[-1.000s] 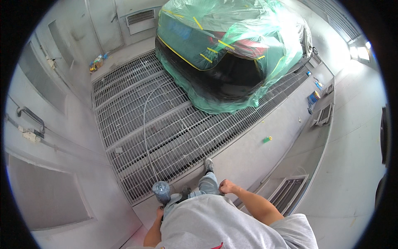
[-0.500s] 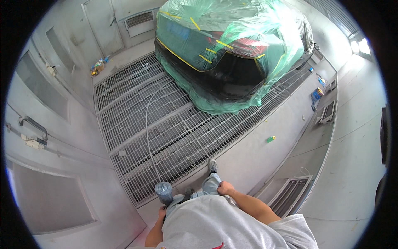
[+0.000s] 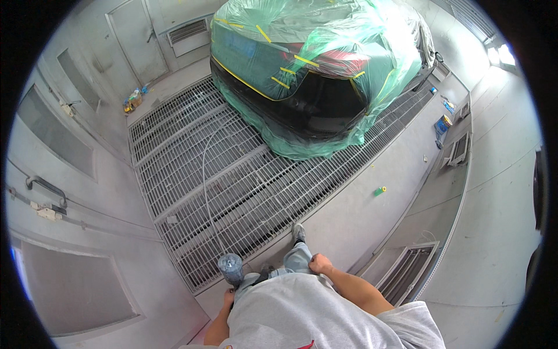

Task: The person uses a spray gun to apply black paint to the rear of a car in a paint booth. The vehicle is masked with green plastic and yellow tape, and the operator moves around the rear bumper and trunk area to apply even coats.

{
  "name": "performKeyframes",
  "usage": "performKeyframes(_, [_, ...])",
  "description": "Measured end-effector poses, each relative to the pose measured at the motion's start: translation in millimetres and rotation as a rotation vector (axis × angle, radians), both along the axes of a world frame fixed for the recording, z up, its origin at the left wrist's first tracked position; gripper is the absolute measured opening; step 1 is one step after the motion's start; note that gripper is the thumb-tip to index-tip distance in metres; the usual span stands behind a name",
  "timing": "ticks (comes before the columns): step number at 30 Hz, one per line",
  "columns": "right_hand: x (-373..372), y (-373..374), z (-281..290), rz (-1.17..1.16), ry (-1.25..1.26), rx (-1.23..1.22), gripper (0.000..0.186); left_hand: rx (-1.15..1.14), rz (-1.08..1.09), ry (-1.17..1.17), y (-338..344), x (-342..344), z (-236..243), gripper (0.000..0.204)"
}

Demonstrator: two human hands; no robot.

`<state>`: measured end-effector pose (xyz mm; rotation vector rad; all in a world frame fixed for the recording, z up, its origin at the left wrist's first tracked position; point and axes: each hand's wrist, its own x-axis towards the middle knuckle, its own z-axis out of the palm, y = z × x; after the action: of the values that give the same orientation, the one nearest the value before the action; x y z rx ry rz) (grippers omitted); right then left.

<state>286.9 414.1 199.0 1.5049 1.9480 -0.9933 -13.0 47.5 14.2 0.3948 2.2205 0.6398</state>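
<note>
My left hand (image 3: 229, 296) is low beside my left leg, its fingers closed around a spray gun. Its clear cup (image 3: 231, 267), with greyish contents, shows above the hand; the gun's body is mostly hidden. My right hand (image 3: 320, 263) hangs closed by my right thigh, against the light blue jeans (image 3: 297, 256); whether anything is inside the fingers is hidden. Ahead stands a dark car (image 3: 322, 107), wrapped in green-tinted plastic film (image 3: 247, 64) held with yellow tape (image 3: 241, 77). Its black lower rear part shows uncovered.
Metal floor grating (image 3: 180, 151) runs under the car, with a thin pale hose (image 3: 206, 174) lying across it. A green tape roll (image 3: 380, 191) lies on the right floor strip, and a can (image 3: 443, 124) stands farther along. Left is a wall with a door handle (image 3: 46, 187).
The view has shifted a little, so the car and grating sit slightly farther left. My right hand has moved slightly right; the left still holds the spray gun in nearly the same place.
</note>
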Motion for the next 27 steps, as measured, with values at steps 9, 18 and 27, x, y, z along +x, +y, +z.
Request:
performKeyframes(9, [7.8,-11.7,0.1,0.001,0.009,-0.013,0.038,0.06,0.02,-0.022,-13.7,6.3,-2.0,0.041])
performKeyframes(18, [0.5,-11.1,-7.7,0.012,0.042,0.034,0.035,0.024,0.0,0.019,-26.5,9.8,-3.9,0.043])
performKeyframes(27, [-4.0,-11.7,-6.0,0.049,0.029,0.065,0.034,0.085,0.033,0.01,-33.8,13.9,-13.2,0.045])
